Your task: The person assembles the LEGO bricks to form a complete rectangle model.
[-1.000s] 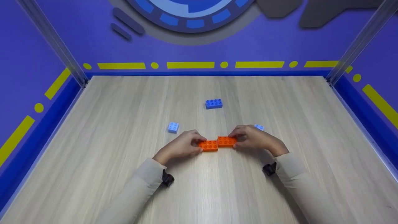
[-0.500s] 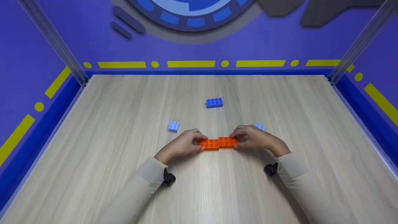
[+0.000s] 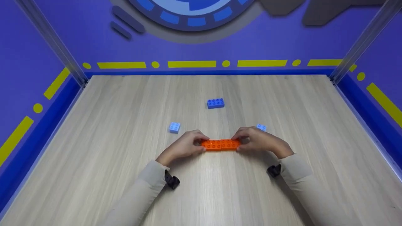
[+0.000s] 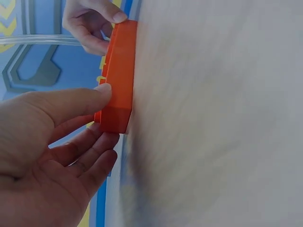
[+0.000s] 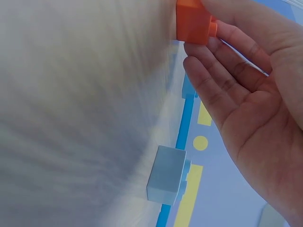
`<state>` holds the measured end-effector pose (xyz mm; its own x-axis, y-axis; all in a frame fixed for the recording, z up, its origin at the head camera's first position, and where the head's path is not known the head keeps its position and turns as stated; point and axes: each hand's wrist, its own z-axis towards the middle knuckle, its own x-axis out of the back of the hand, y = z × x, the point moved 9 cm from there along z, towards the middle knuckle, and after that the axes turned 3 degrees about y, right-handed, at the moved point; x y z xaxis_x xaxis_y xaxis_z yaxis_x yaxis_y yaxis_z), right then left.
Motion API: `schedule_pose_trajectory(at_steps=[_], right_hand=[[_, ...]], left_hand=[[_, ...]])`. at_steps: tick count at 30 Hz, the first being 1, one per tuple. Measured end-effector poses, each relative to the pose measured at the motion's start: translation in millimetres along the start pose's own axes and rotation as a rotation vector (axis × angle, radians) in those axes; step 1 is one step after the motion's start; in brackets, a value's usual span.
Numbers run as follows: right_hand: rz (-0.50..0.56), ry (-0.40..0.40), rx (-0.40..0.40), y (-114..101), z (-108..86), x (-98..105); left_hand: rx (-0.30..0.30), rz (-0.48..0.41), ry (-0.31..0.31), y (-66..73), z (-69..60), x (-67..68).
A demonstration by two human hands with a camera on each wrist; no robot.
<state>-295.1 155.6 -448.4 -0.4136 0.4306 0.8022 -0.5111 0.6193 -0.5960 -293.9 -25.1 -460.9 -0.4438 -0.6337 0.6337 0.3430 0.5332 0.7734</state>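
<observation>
Just beyond the left grip (image 3: 183, 147), a pale blue brick (image 3: 174, 127), apart on the table (image 3: 204, 188). In the left grip, thumb and fingers closed as far as the brick allows, pinching the outer end of the left orange brick (image 3: 212, 145). Between the two grips, a seam between both orange bricks, touching or nearly so; well beyond, a darker blue brick (image 3: 215, 103). In the right grip (image 3: 260, 142), a like pinch on the right orange brick (image 3: 229, 144); just past that grip, another pale blue brick (image 3: 261, 126), partly hidden. Possible trouble: uneven pushing by either grip, skewing the seam, or clinging fingertips, dragging a brick askew on release. Compared with a second ago: right orange brick out of its stepped offset, almost level with the left; blue bricks seemingly unmoved.
</observation>
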Motion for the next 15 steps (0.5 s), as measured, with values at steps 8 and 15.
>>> schedule_pose_trajectory(at_steps=[8,15], right_hand=[[0.039,0.007,0.014,-2,-1.1,0],[0.042,0.012,0.026,-2,-1.1,0]], left_hand=[[0.023,-0.055,0.045,-6.4,-3.2,-0.3],[0.067,-0.082,0.075,-14.3,-5.3,-1.2]])
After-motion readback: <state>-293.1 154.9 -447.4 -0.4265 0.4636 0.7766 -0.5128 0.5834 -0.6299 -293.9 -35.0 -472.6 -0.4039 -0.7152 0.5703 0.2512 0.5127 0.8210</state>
